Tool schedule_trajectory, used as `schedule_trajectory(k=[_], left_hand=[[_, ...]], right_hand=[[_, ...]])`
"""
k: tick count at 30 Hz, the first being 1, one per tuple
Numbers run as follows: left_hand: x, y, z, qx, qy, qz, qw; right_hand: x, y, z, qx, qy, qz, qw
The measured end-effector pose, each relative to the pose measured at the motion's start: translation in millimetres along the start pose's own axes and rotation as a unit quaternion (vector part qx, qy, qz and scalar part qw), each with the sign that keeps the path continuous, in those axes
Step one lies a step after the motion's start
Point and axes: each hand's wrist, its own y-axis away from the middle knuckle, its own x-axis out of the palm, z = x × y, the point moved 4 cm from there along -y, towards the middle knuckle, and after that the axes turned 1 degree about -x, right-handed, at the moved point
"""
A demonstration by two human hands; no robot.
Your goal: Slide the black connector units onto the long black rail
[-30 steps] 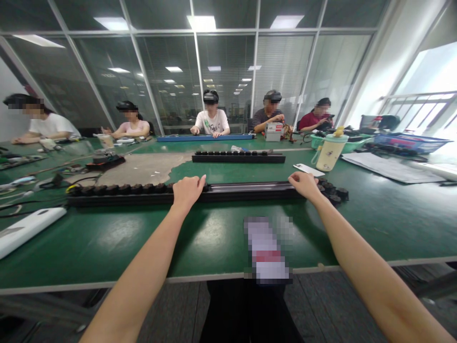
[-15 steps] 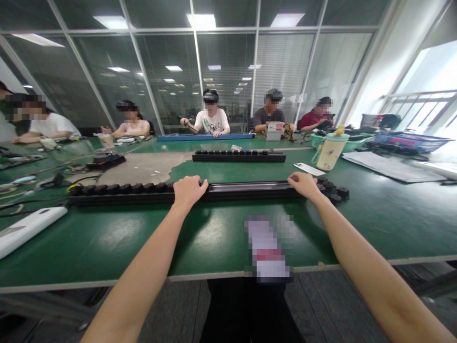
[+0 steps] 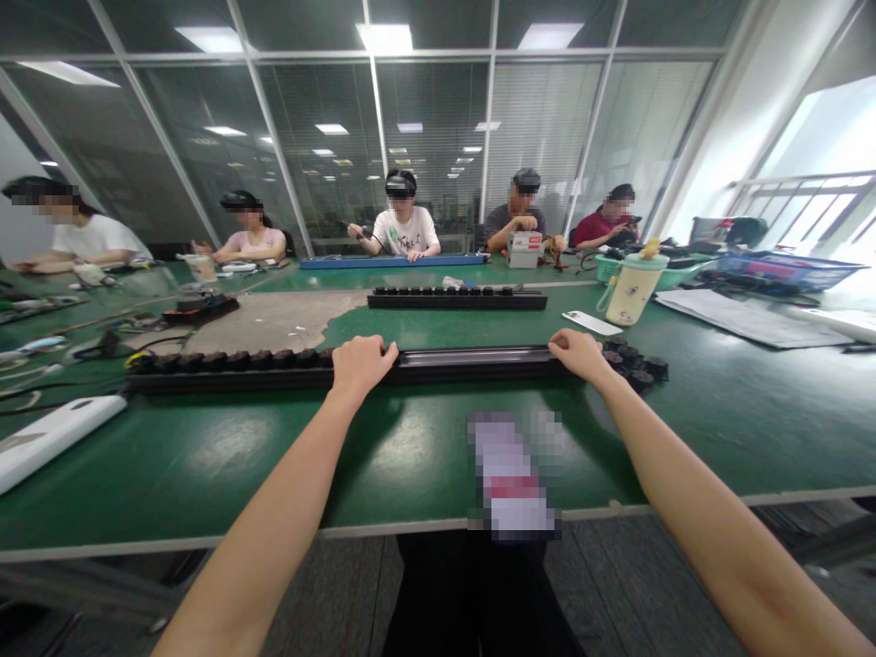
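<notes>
Across the green tabletop (image 3: 178, 465), lays the left hand (image 3: 359, 364) over the middle of a long black rail (image 3: 472, 370), fingers mostly hidden; cannot tell whether open or closed. Sets the right hand (image 3: 578, 352) near the rail's right end, thumb and fingertips pressed together; cannot tell whether pinching anything. Along the rail's left stretch, black knobs (image 3: 261, 360) in a row; beside the right hand, loose black pieces (image 3: 641, 379).
</notes>
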Motion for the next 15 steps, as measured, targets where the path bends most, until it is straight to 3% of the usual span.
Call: schedule_trajectory(k=[15], left_hand=[[-0.2,0.5,-2.2,0.008,0.002,0.004,1.000]], right_hand=[[-0.7,0.9,1.9,0.001,0.006,0.001,1.000]])
